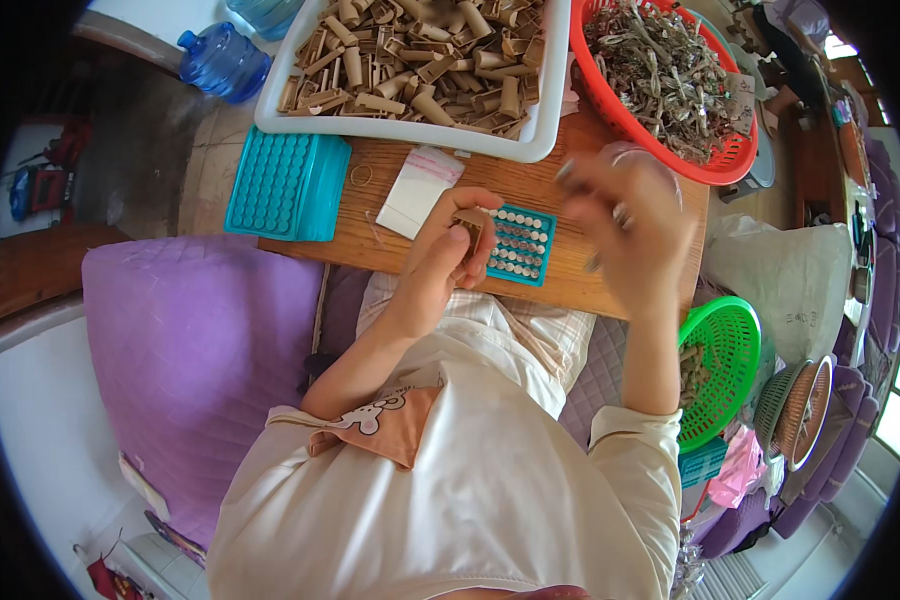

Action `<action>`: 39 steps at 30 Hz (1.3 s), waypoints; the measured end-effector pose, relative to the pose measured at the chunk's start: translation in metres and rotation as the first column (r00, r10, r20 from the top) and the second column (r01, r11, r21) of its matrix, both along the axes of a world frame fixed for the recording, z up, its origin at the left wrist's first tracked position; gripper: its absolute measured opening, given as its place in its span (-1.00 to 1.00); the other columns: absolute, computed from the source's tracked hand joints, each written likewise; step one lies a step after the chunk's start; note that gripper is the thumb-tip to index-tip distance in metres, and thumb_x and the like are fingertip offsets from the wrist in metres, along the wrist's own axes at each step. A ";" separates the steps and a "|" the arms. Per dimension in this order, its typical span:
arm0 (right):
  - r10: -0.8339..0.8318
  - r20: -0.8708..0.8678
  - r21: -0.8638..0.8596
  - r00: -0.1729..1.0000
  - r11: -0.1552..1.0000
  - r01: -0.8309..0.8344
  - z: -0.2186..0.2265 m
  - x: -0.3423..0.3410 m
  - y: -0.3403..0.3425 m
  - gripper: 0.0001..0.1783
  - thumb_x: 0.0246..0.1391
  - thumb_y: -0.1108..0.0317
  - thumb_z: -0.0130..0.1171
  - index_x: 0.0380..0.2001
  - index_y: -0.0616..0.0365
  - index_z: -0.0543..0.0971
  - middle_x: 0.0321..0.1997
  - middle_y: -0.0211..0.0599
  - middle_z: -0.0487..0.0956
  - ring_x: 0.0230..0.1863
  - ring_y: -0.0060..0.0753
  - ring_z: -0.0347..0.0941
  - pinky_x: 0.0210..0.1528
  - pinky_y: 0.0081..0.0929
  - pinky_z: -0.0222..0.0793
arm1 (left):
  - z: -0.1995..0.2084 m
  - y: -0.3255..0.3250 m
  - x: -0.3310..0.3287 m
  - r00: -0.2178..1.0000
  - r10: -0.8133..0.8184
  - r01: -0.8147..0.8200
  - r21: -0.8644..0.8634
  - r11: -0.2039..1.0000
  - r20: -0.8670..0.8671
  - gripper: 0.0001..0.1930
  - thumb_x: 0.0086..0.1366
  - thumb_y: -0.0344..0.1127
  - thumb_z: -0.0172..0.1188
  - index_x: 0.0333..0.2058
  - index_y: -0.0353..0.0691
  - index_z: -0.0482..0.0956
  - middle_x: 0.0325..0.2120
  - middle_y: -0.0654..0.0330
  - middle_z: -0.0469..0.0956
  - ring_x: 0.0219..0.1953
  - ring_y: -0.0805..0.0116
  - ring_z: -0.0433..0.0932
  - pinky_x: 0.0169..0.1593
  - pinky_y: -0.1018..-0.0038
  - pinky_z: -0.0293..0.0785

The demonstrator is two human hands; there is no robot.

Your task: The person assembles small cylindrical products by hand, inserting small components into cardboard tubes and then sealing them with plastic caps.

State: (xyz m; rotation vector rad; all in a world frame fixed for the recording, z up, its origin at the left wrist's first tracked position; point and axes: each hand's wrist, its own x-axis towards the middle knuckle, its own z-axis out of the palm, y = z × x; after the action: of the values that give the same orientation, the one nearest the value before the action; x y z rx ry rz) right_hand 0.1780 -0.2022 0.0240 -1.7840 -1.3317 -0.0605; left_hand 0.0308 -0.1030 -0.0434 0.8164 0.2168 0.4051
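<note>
My left hand [435,262] is closed round a tan plastic half-tube [473,226], much like the pieces in the big tray. It hangs above the wooden table, beside a teal rack [521,245] with rows of small white round pieces. My right hand [638,222] is raised over the table's right side, near the red basket [610,118]. Motion smears its fingers, and something small and shiny shows about them, too blurred to name. Thin silvery-brown strips [660,75] are heaped inside the red basket.
A white tray [270,105] piled with tan half-tubes [430,60] stands at the table's far side. Stacked teal racks [288,188] and a white packet [420,192] lie at left. A green basket [735,375] is low on the right; a purple-covered seat [195,350] is at left.
</note>
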 end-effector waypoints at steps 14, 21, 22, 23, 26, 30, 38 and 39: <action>0.138 0.091 0.026 0.986 0.990 -0.141 -0.029 -0.032 -0.021 -0.68 -0.36 0.46 0.24 -0.40 0.25 0.47 -0.55 -0.35 0.45 -0.57 -0.43 0.40 -0.59 -0.57 0.31 | -0.004 -0.020 0.006 0.978 -0.207 0.195 -0.368 0.909 0.006 -0.62 0.24 -0.08 -0.12 -0.09 -0.21 0.23 -0.51 0.38 0.32 -0.58 0.65 0.20 -0.53 0.69 0.15; -0.139 -0.441 0.033 0.887 0.985 0.171 -0.040 -0.051 -0.027 -0.83 -0.16 0.54 0.16 -0.42 0.24 0.43 -0.54 -0.28 0.48 -0.62 -0.54 0.41 -0.62 -0.66 0.29 | 0.003 -0.029 0.008 0.999 -0.040 0.043 -0.394 0.918 0.015 -0.65 0.26 -0.16 -0.15 -0.05 -0.20 0.20 -0.36 0.27 0.36 -0.26 0.49 0.36 -0.17 0.51 0.35; -0.144 -0.385 0.031 0.912 0.985 0.169 -0.042 -0.051 -0.029 -0.83 -0.15 0.53 0.16 -0.42 0.24 0.42 -0.54 -0.28 0.48 -0.64 -0.58 0.39 -0.63 -0.68 0.27 | 0.006 -0.032 0.009 1.000 0.016 -0.016 -0.339 0.941 -0.002 -0.65 0.23 -0.22 -0.08 -0.05 -0.21 0.20 -0.30 0.24 0.36 -0.19 0.45 0.36 -0.13 0.49 0.34; -0.146 -0.388 0.029 0.910 0.985 0.171 -0.042 -0.053 -0.029 -0.83 -0.15 0.53 0.16 -0.42 0.24 0.42 -0.54 -0.28 0.48 -0.64 -0.58 0.39 -0.63 -0.68 0.27 | 0.007 -0.034 0.009 0.997 0.073 -0.075 -0.280 0.957 -0.017 -0.65 0.20 -0.29 -0.02 -0.06 -0.22 0.21 -0.24 0.21 0.37 -0.13 0.41 0.36 -0.09 0.48 0.34; -0.164 -0.375 0.055 0.913 0.979 0.198 -0.039 -0.061 -0.027 -0.83 -0.18 0.54 0.18 -0.44 0.24 0.43 -0.55 -0.30 0.48 -0.66 -0.59 0.37 -0.65 -0.72 0.25 | 0.002 -0.033 0.007 0.993 0.072 -0.056 -0.166 0.985 0.090 -0.60 0.10 -0.42 0.11 -0.08 -0.25 0.24 -0.18 0.17 0.36 -0.08 0.39 0.35 -0.07 0.51 0.34; -0.086 -0.418 0.151 0.904 0.975 0.162 -0.038 -0.065 -0.028 -0.85 -0.20 0.55 0.20 -0.49 0.23 0.45 -0.59 -0.33 0.47 -0.68 -0.60 0.34 -0.66 -0.72 0.23 | -0.006 -0.031 0.003 0.997 0.070 -0.071 0.017 0.997 0.045 -0.59 0.03 -0.48 0.16 -0.11 -0.27 0.28 -0.20 0.17 0.38 -0.13 0.42 0.39 -0.13 0.57 0.38; -0.078 -0.415 0.186 0.907 0.968 0.169 -0.041 -0.067 -0.032 -0.87 -0.23 0.57 0.22 -0.54 0.26 0.46 -0.59 -0.37 0.48 -0.70 -0.68 0.31 -0.69 -0.76 0.19 | 0.000 -0.024 0.000 1.000 0.003 -0.003 0.114 0.993 0.004 -0.57 -0.03 -0.60 0.17 -0.12 -0.34 0.32 -0.23 0.15 0.41 -0.29 0.47 0.48 -0.25 0.65 0.44; -0.091 -0.406 0.200 0.909 0.962 0.185 -0.042 -0.067 -0.033 -0.86 -0.24 0.58 0.22 -0.54 0.26 0.46 -0.59 -0.37 0.48 -0.70 -0.68 0.31 -0.70 -0.76 0.18 | 0.001 -0.025 0.000 1.000 0.005 -0.005 0.114 0.994 0.003 -0.57 -0.03 -0.60 0.17 -0.12 -0.34 0.32 -0.23 0.15 0.41 -0.29 0.47 0.48 -0.25 0.65 0.44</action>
State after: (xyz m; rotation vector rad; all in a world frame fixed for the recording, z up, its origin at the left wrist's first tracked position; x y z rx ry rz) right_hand 0.1106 -0.2350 -0.0175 -1.5836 -0.8691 0.0599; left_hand 0.0312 -0.1277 -0.0427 0.9272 0.1944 0.4264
